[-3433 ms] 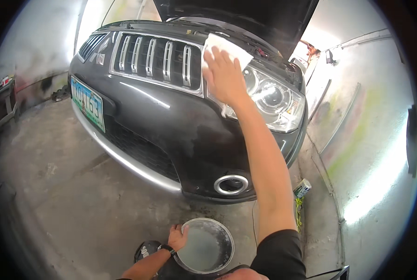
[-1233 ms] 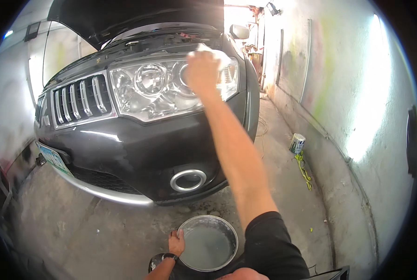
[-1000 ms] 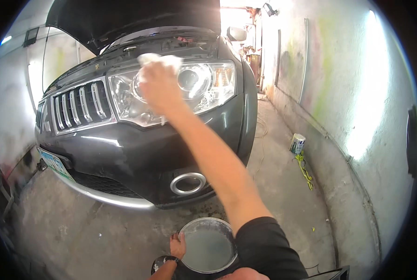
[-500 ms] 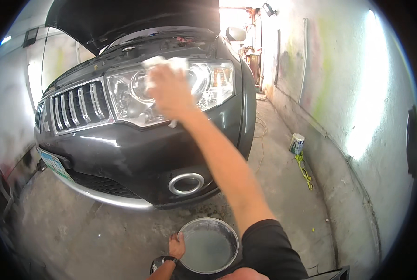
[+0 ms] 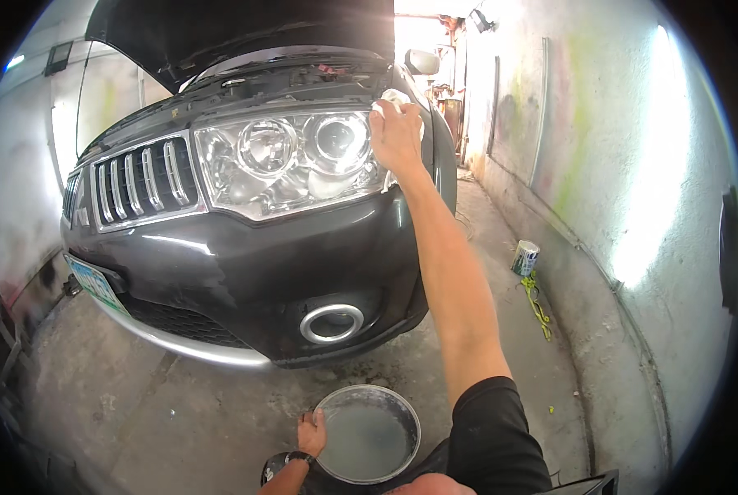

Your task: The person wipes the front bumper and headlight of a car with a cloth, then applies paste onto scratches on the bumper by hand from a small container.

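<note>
At the outer right end of a car headlight (image 5: 268,148), my right hand (image 5: 397,136) is closed on a crumpled white cloth (image 5: 393,98), pressed over the lamp's corner and partly hiding it. Low in the picture, my left hand (image 5: 311,434) grips the left side of a round basin (image 5: 410,430) of cloudy water, its thumb at the rim. The dark car front (image 5: 195,280) has a chrome grille (image 5: 144,177) left of the lamp and a round chrome-ringed opening (image 5: 332,308) in the bumper below it.
The car's hood (image 5: 245,33) stands raised. A paint can (image 5: 525,257) and a yellow-green tangled item (image 5: 535,305) lie on the concrete floor (image 5: 129,388) beside the marked right wall (image 5: 616,190). A bright doorway with clutter (image 5: 447,107) is at the back.
My right hand with the cloth has swept from the middle of the headlight to its outer right corner. My left hand stays at the basin. Since the oldest frame the view has turned rightward.
</note>
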Available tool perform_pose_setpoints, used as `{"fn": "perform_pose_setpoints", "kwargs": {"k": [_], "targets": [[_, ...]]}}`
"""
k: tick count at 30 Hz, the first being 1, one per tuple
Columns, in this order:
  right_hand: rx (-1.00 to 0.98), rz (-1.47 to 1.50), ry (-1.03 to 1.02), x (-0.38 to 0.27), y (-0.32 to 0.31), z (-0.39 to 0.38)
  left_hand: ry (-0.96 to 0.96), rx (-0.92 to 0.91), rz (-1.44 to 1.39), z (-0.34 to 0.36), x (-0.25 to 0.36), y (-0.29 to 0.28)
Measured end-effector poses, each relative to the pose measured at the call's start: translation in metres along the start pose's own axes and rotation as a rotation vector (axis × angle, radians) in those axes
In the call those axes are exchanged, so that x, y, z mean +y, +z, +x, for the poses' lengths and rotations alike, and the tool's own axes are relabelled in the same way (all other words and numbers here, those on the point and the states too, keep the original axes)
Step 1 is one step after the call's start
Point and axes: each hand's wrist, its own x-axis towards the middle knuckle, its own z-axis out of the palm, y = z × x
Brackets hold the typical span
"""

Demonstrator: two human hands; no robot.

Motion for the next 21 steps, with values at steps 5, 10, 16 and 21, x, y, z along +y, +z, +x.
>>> {"fn": "perform_pose_setpoints", "kwargs": {"k": [5, 10, 16, 21], "targets": [[0.011, 0.117, 0.09, -0.003, -0.004, -0.011, -0.023, -0.007, 0.016, 0.003, -0.011, -0.007], [0.092, 0.189, 0.14, 0.009, 0.003, -0.016, -0.072, -0.044, 0.01, 0.002, -0.003, -0.003], [-0.037, 0.055, -0.289, -0.103, 0.022, -0.037, -0.017, 0.041, 0.067, 0.004, -0.02, 0.0], [-0.222, 0.122, -0.57, -0.159, 0.038, -0.07, -0.053, -0.075, 0.039, 0.0, 0.0, -0.006]]}}
